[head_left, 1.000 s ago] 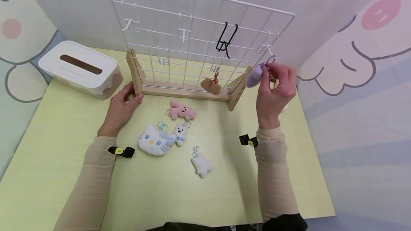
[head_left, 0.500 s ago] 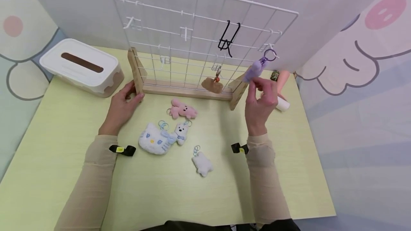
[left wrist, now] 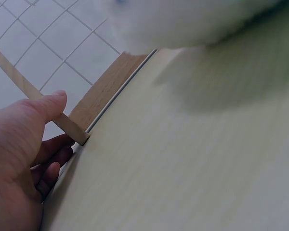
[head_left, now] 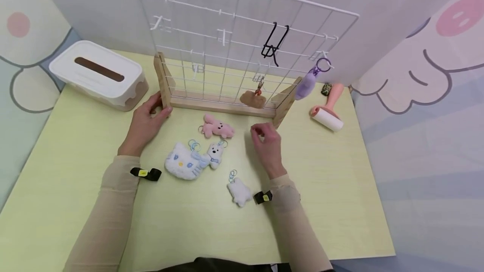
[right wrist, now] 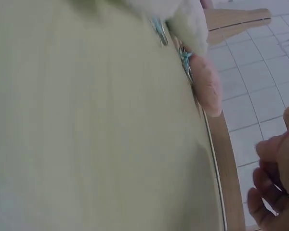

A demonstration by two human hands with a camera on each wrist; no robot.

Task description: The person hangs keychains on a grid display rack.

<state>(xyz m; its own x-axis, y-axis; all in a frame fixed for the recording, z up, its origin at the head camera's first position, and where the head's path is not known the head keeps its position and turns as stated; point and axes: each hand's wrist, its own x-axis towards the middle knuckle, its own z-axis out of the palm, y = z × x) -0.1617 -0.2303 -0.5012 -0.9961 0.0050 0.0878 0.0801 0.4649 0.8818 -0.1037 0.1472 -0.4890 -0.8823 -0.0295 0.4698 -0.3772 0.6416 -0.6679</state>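
My left hand (head_left: 143,126) grips the left wooden foot (head_left: 161,79) of a white wire grid rack (head_left: 211,32), thumb on one side and fingers on the other in the left wrist view. Loosely curled and holding nothing, my right hand (head_left: 267,144) is over the table before the rack's right end. A purple plush keychain (head_left: 305,85) hangs by its ring from a white hook at the right. Lower on the grid hangs a brown plush keychain (head_left: 253,99). On the table lie a pink plush keychain (head_left: 218,128), a white cat-face plush (head_left: 183,162), a small white bear (head_left: 215,155) and a white star-shaped plush (head_left: 240,192).
A white lidded tissue box (head_left: 98,72) stands left of the rack. To the right lies a lint roller (head_left: 328,117) with a coral handle, a small dark patterned item (head_left: 326,89) beside it. A black hook (head_left: 273,47) and several white hooks are on the grid.
My right hand has let go of the purple keychain, which now hangs from its hook, and has moved down and left. The lint roller has come into view. My left hand stays on the foot.
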